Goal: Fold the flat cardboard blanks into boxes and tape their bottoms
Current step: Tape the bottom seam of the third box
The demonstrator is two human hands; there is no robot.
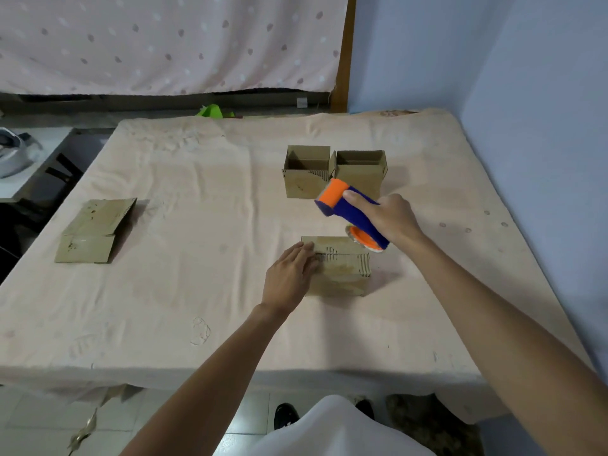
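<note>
Cardboard box (342, 271) is pressed by the flat, straight-fingered left hand (289, 278); a tape dispenser (353, 213) is gripped above it by the right hand (390, 215).

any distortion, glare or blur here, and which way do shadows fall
Head view: wide-angle lens bows the table at its near edge; soft even light, faint shadows right of the near box and flat blank; no glare; tape dispenser in the right hand looks slightly smeared.
</note>
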